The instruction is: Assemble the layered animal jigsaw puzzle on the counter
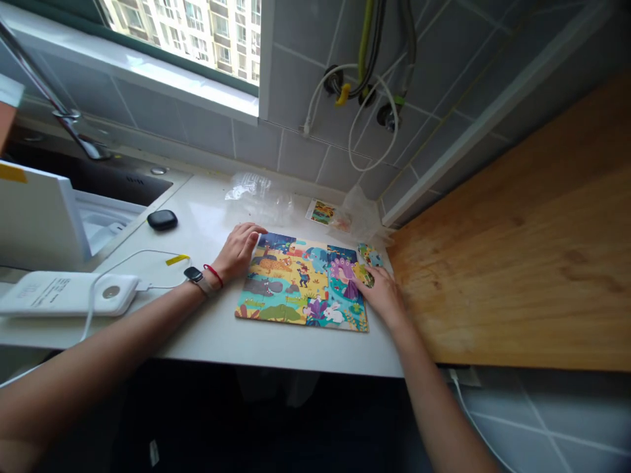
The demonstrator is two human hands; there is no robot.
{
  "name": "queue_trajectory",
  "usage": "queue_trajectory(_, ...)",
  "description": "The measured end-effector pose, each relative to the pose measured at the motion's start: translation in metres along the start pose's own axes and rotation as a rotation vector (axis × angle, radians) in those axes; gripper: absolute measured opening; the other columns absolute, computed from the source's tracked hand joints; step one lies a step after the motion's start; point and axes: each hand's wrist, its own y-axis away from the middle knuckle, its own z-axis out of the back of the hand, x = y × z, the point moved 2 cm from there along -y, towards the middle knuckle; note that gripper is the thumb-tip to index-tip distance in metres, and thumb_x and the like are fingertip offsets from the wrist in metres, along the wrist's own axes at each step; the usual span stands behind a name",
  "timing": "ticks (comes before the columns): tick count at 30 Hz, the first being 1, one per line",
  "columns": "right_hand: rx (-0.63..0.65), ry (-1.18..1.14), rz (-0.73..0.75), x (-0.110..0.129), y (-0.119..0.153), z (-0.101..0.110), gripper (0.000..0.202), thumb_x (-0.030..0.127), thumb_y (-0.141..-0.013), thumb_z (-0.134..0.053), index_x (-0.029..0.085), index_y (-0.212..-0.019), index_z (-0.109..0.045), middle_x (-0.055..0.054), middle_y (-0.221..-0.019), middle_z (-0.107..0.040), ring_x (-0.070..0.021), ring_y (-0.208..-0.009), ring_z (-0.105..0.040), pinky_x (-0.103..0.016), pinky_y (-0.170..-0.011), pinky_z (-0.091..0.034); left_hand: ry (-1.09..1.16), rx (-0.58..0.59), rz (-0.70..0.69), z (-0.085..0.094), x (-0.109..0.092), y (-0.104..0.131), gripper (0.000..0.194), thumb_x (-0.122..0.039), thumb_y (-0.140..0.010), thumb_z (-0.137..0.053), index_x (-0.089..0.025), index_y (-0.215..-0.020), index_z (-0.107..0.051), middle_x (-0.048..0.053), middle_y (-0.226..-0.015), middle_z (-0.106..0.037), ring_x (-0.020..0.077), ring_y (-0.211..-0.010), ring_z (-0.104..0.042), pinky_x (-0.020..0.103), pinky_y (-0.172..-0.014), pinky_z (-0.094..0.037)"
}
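A colourful animal jigsaw puzzle (286, 282) lies flat on the white counter (217, 341), its pieces joined into a rectangle. At its upper left corner rests my left hand (239, 248), fingers spread, holding nothing. My right hand (382, 292) is at the puzzle's right edge, thumb reaching over the peacock section and fingers around a small green and yellow piece (363, 274). Just beyond that hand another loose piece (369, 253) lies on the counter.
Clear plastic wrappers (261, 197) and a small picture card (323, 212) lie behind the puzzle. To the left are a black case (162, 220), a white power bank (73, 293) with a cable, and a sink (123, 187). A wooden board (517, 249) borders the right side.
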Motion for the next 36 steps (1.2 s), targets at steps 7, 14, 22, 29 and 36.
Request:
queue_trajectory(7, 0.053, -0.068, -0.108, -0.017, -0.02, -0.012, 0.057, 0.045, -0.079, -0.085, 0.016, -0.128, -0.077, -0.018, -0.116, -0.077, -0.0339, -0.105, -0.07, -0.045, -0.093, -0.055, -0.14, 0.066, -0.045, -0.001, -0.004, 0.002, 0.069, -0.061, -0.111, -0.015, -0.02, -0.115, -0.071, 0.014, -0.121, -0.071, 0.0316, -0.127, -0.057, 0.053, -0.116, -0.042)
queue_trajectory(14, 0.078, -0.145, -0.116, -0.017, -0.026, -0.016, 0.055, 0.042, -0.072, -0.088, 0.023, -0.124, -0.079, -0.014, -0.118, -0.076, -0.0352, -0.11, -0.068, -0.044, -0.092, -0.053, -0.242, 0.091, -0.07, -0.002, -0.006, 0.002, 0.063, -0.056, -0.111, -0.018, -0.02, -0.114, -0.069, 0.014, -0.121, -0.071, 0.0322, -0.13, -0.056, 0.054, -0.119, -0.04)
queue_trajectory(22, -0.065, -0.208, 0.043, 0.009, -0.021, 0.0, 0.047, 0.035, -0.081, -0.081, 0.021, -0.125, -0.079, -0.013, -0.117, -0.071, -0.0319, -0.103, -0.068, -0.044, -0.097, -0.053, -0.308, 0.115, -0.038, -0.002, -0.01, 0.0, 0.059, -0.053, -0.111, -0.017, -0.021, -0.111, -0.067, 0.015, -0.12, -0.07, 0.0317, -0.126, -0.058, 0.053, -0.117, -0.043)
queue_trajectory(29, -0.197, -0.359, 0.175, 0.041, -0.005, -0.003, 0.044, 0.026, -0.086, -0.078, 0.023, -0.129, -0.075, -0.013, -0.124, -0.069, -0.0356, -0.118, -0.065, -0.062, -0.119, -0.039, -0.384, 0.146, -0.025, -0.002, -0.015, 0.001, 0.056, -0.05, -0.112, -0.018, -0.023, -0.111, -0.067, 0.015, -0.12, -0.069, 0.0308, -0.122, -0.06, 0.052, -0.113, -0.046)
queue_trajectory(36, 0.007, -0.702, 0.632, 0.068, 0.052, -0.007, 0.05, 0.016, -0.086, -0.071, 0.027, -0.134, -0.073, -0.009, -0.127, -0.073, -0.0282, -0.12, -0.07, -0.046, -0.107, -0.059, -0.409, 0.159, -0.015, -0.003, -0.018, 0.0, 0.051, -0.046, -0.112, -0.021, -0.022, -0.11, -0.067, 0.015, -0.118, -0.069, 0.0317, -0.121, -0.061, 0.053, -0.112, -0.047)
